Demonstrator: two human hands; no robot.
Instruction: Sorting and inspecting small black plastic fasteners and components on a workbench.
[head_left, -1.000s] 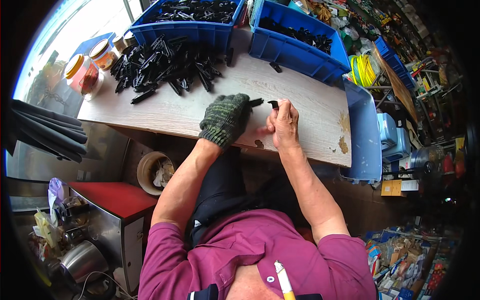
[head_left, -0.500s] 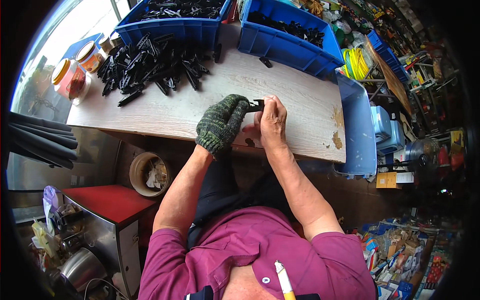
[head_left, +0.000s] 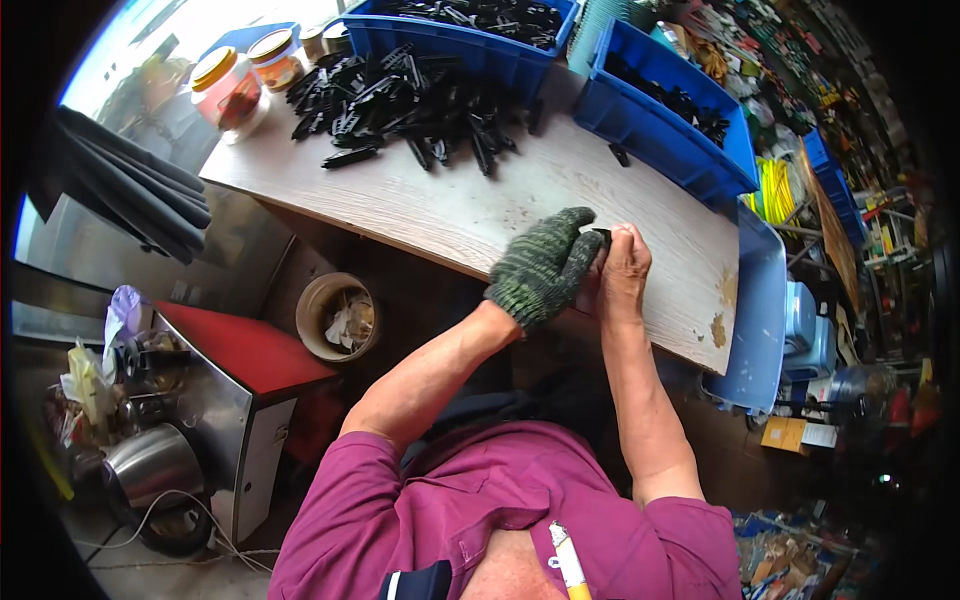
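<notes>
My left hand (head_left: 543, 264), in a dark green and black knitted glove, is over the table's front edge. My bare right hand (head_left: 624, 268) is closed beside it, fingertips pinching a small black plastic piece (head_left: 603, 233). The gloved thumb and finger meet the same piece from the left; most of it is hidden between the hands. Beyond the hands, a heap of long, narrow black plastic pieces (head_left: 400, 105) covers the back left of the pale wooden table (head_left: 460, 215). One loose black piece (head_left: 619, 155) lies near the right-hand blue crate.
Two blue crates, one at the back (head_left: 450, 45) and one at the right (head_left: 668, 130), hold black pieces. Lidded jars (head_left: 228, 95) stand at the table's left end. A light blue bin (head_left: 757, 310) adjoins the right end. Below are a waste bucket (head_left: 312, 315) and red-topped cabinet (head_left: 245, 345).
The view has turned, so table, crates and heap sit further right. The black piece, which stuck out between both hands, is now mostly covered, and the hands are closer together.
</notes>
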